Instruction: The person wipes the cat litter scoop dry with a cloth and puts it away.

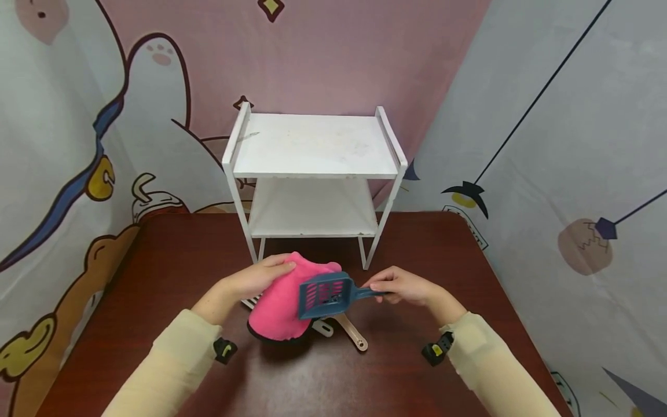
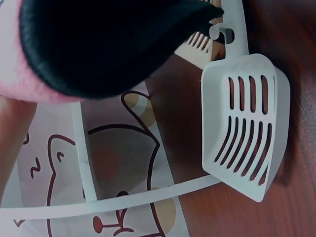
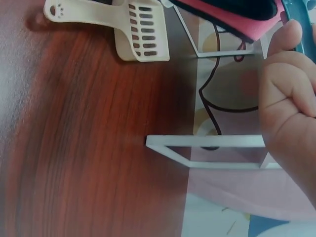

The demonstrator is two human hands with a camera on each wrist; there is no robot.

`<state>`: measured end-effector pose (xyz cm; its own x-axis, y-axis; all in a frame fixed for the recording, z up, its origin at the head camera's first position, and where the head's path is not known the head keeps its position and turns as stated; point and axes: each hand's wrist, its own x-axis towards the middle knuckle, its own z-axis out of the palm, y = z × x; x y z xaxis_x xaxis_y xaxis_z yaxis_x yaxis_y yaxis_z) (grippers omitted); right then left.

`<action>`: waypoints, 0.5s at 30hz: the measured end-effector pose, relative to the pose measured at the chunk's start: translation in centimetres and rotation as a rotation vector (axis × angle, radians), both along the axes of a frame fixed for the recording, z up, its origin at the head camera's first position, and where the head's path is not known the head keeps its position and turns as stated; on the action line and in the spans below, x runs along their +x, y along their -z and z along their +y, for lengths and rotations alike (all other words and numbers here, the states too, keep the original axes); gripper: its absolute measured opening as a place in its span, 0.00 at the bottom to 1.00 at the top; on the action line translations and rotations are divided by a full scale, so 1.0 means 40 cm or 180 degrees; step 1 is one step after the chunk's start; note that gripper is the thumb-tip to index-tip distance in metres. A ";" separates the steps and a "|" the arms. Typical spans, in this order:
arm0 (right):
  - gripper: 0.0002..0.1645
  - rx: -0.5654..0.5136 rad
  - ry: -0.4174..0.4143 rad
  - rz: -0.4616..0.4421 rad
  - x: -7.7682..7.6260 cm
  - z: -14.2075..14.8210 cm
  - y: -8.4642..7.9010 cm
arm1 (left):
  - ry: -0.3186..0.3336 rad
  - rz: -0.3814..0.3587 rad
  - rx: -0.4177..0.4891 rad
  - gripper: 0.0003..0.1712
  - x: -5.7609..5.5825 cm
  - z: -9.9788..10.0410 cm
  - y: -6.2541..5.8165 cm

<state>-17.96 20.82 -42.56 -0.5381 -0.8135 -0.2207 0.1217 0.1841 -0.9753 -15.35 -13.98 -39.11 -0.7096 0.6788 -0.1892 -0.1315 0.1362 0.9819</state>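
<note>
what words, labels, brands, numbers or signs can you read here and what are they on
No words, brands or numbers can be read.
Pink thing and blue scoop: no lettering shows.
Dark wrist devices: yellowish marks, too small to read.
Yellow bell on the mural wall: a curled line, not clearly a letter.
Beige scoop: paw-like holes in its handle, not text.

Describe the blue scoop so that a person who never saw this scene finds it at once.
A white two-tier shelf stands on the brown table. In front of it, the right hand holds the blue scoop by its handle, near the pink item in the left hand. Unlike the white scoop and beige scoop on the table, it is blue and held up.
</note>
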 end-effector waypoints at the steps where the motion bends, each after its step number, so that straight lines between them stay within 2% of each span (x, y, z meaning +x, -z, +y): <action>1: 0.14 -0.0014 0.0016 -0.0018 -0.001 0.007 0.001 | -0.0008 -0.0015 0.0015 0.26 0.000 -0.004 -0.004; 9: 0.14 -0.0012 0.0337 -0.0026 -0.011 0.071 0.010 | -0.0219 -0.0172 0.0188 0.17 -0.001 -0.048 -0.031; 15: 0.15 -0.0036 0.0524 -0.0073 -0.011 0.102 -0.001 | -0.0441 -0.0069 0.0186 0.14 0.006 -0.109 -0.051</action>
<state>-18.41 24.92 -42.52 -0.6593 -0.7172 -0.2257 0.1716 0.1488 -0.9739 -15.13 -18.33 -37.08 -0.7933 0.5850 -0.1687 -0.1665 0.0581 0.9843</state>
